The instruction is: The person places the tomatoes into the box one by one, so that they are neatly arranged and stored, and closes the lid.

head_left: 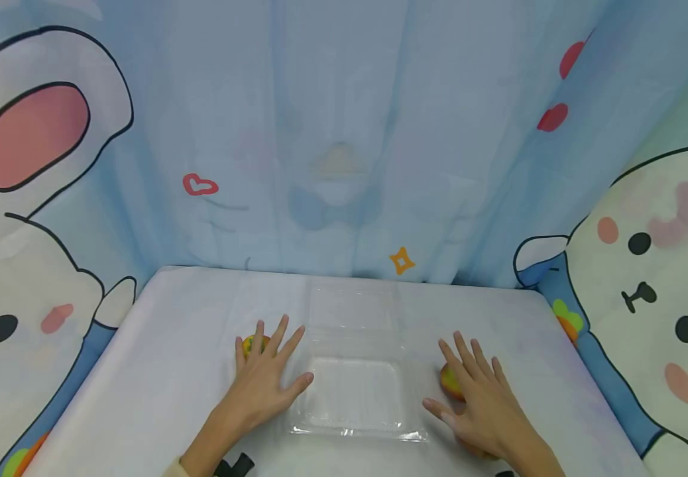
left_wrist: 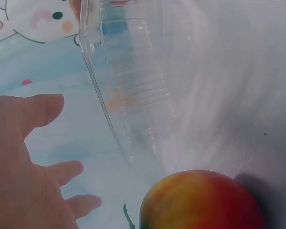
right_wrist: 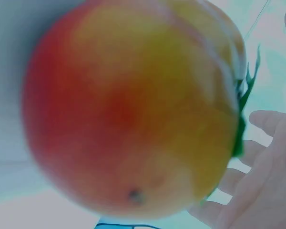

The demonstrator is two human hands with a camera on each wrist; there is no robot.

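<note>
My left hand (head_left: 262, 387) is held with spread fingers left of a clear plastic clamshell box (head_left: 352, 394), whose lid is folded back. A yellow-red tomato (head_left: 250, 346) shows behind its fingers; in the left wrist view a tomato (left_wrist: 205, 200) sits beside the box wall, apart from the hand. On the other side of the box my right hand (head_left: 487, 411) has its fingers fanned out, partly covering a tomato (head_left: 450, 383). Below the palm, the edge of a second tomato (head_left: 476, 452) peeks out. In the right wrist view a large tomato (right_wrist: 128, 114) with a green stem overlaps the fingers.
The white-covered table (head_left: 201, 311) backs onto a blue curtain (head_left: 332, 132) printed with cartoon animals. A black strap-like item (head_left: 235, 466) shows by the left wrist.
</note>
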